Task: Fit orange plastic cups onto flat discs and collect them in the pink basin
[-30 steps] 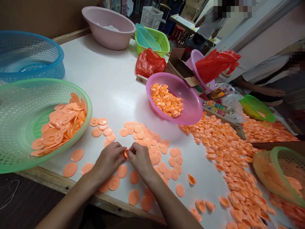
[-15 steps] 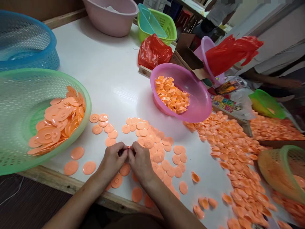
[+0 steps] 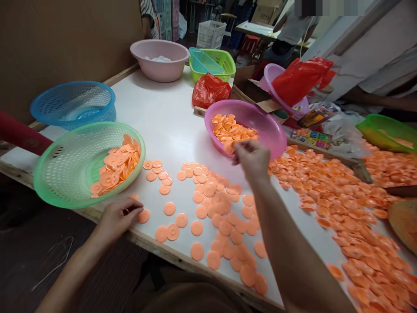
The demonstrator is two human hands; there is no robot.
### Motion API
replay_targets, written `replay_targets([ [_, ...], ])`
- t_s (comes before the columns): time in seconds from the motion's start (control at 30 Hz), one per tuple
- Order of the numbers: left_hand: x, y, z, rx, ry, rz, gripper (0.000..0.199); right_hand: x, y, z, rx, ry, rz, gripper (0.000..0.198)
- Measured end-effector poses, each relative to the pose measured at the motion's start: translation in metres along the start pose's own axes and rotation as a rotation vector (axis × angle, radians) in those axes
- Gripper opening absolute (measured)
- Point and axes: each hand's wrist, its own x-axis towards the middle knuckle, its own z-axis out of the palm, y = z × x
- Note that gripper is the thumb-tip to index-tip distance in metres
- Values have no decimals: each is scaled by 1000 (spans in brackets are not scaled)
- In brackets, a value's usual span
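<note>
My left hand (image 3: 119, 217) is at the table's front edge, thumb and forefinger pinched at the rim of a flat round orange plastic disc (image 3: 143, 216). Over the near rim of the pink basin (image 3: 270, 134), my right hand (image 3: 253, 161) has its fingers bent together, slightly blurred. A small orange plastic piece (image 3: 229, 147) shows at its fingertips, its shape partly hidden. Small orange cup-shaped pieces (image 3: 233, 126) are heaped inside the basin. Between my hands, many orange discs (image 3: 208, 191) lie flat, some overlapping. More discs (image 3: 119, 163) fill one side of the green basket (image 3: 68, 156).
A large spread of orange cup-shaped pieces (image 3: 335, 195) covers the right side. A blue basket (image 3: 73, 104) stands behind the green one. Farther back are a dusty-pink tub (image 3: 159, 65), a red bag (image 3: 210, 90) and a lime basket (image 3: 224, 58). A person (image 3: 296, 30) is in the background.
My hands have parted from their joined pinch. The left has moved left to a disc by the green basket; the right has gone up and right to the pink basin. The view has shifted.
</note>
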Motion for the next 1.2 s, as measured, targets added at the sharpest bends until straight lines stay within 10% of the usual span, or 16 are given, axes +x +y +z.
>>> replay_targets([
  [0.17,-28,16,35,117,-265,188,16,33,18,-72,-99,220,-32,37],
  [0.4,-5,51,105,262,-290,469,17,-104,108,-183,-453,139,253,35],
  [0.57,16,40,117,258,-203,543,24,-156,123,-210,-551,150,345,35],
  [0.87,-10,24,98,264,-163,453,26,-153,110,-163,-643,28,311,31],
  [1.03,-14,36,95,262,-189,379,24,-161,68,-71,-177,-334,431,15],
  [1.2,-14,41,101,241,-184,351,20,-177,54,15,-171,-562,417,8],
])
